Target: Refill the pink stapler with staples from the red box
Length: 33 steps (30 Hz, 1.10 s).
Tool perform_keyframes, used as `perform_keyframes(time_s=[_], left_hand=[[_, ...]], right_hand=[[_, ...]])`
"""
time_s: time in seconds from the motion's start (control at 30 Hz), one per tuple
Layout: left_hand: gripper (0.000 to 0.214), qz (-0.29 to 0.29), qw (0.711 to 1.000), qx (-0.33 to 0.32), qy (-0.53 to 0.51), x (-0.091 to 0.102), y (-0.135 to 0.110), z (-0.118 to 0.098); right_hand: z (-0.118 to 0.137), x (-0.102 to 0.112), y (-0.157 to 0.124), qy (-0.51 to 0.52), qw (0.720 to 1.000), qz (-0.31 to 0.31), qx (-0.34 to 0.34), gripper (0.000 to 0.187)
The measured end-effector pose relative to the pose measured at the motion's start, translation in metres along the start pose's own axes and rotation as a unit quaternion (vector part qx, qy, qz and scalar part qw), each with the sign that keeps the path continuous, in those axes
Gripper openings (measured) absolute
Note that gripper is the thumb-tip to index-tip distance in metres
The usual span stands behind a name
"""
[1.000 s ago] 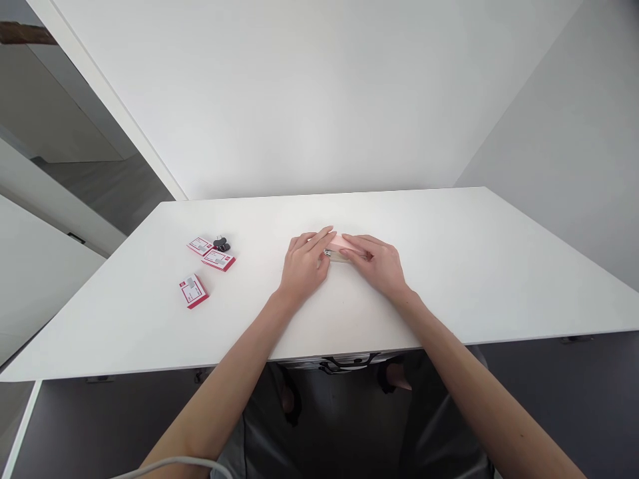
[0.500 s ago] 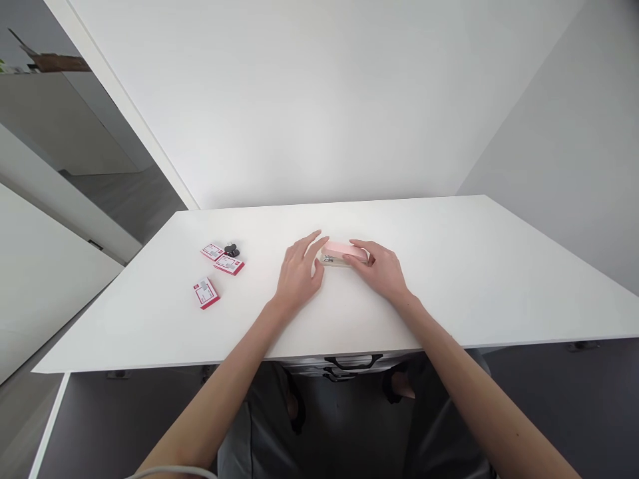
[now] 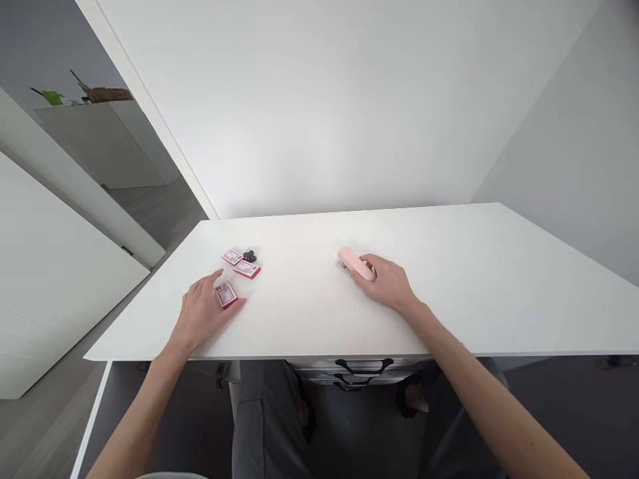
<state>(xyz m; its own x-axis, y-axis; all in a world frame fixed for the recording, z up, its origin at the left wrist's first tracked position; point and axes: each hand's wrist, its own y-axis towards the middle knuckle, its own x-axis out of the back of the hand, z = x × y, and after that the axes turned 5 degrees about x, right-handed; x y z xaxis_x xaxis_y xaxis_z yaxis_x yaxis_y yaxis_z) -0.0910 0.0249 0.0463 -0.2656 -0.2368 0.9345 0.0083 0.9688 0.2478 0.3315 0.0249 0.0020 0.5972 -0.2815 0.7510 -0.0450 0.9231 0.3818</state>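
Observation:
A pink stapler (image 3: 354, 263) lies on the white table (image 3: 449, 286), tilted up at its near end. My right hand (image 3: 387, 284) is closed around that end. At the left, my left hand (image 3: 202, 311) pinches a small red-and-white box (image 3: 226, 295) between thumb and fingers, the box resting on the table. Two more red-and-white boxes (image 3: 240, 263) lie just beyond it, with a black binder clip (image 3: 249, 255) between them.
The table's front edge runs just below my wrists, with black drawer handles (image 3: 363, 367) under it. White walls stand close behind and to the right. A white cabinet (image 3: 54, 219) and an open passage lie at the left.
My left hand left the stapler and moved left to the nearest small box, closing on it. My right hand stayed on the stapler, which now tips up. The view has shifted left.

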Motion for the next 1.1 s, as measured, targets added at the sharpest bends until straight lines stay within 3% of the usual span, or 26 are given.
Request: perform_keyframes(time_s=[0.1, 0.2, 0.3, 0.37, 0.53, 0.7, 0.93, 1.1], left_hand=[[0.077, 0.026, 1.0, 0.007, 0.004, 0.004, -0.01, 0.012], [0.072, -0.011, 1.0, -0.004, -0.002, 0.001, -0.022, 0.013], [0.069, -0.086, 0.995, -0.048, -0.023, -0.006, -0.034, 0.0], [0.066, -0.106, 0.988, -0.098, -0.052, -0.011, -0.04, -0.019], [0.066, 0.0, 0.959, -0.258, -0.119, -0.033, -0.045, -0.091], [0.068, 0.083, 0.934, -0.292, -0.189, -0.058, -0.037, -0.149], [0.071, 0.15, 0.923, -0.269, -0.23, -0.077, -0.016, -0.166], [0.071, 0.161, 0.917, -0.273, -0.24, -0.079, -0.011, -0.175]], right_hand=[[0.005, 0.002, -0.007, -0.017, 0.999, 0.022, -0.026, 0.024], [0.011, 0.005, -0.016, -0.045, 0.997, 0.033, -0.061, 0.023], [0.018, 0.009, -0.025, -0.066, 0.993, 0.038, -0.09, 0.02], [0.023, 0.011, -0.03, -0.076, 0.99, 0.038, -0.109, 0.019], [0.037, 0.011, -0.04, -0.093, 0.984, 0.031, -0.146, 0.019], [0.052, 0.006, -0.042, -0.114, 0.978, 0.028, -0.174, 0.024], [0.061, 0.003, -0.04, -0.075, 0.972, 0.027, -0.221, 0.041], [0.048, 0.01, -0.049, 0.036, 0.977, -0.006, -0.209, 0.045]])
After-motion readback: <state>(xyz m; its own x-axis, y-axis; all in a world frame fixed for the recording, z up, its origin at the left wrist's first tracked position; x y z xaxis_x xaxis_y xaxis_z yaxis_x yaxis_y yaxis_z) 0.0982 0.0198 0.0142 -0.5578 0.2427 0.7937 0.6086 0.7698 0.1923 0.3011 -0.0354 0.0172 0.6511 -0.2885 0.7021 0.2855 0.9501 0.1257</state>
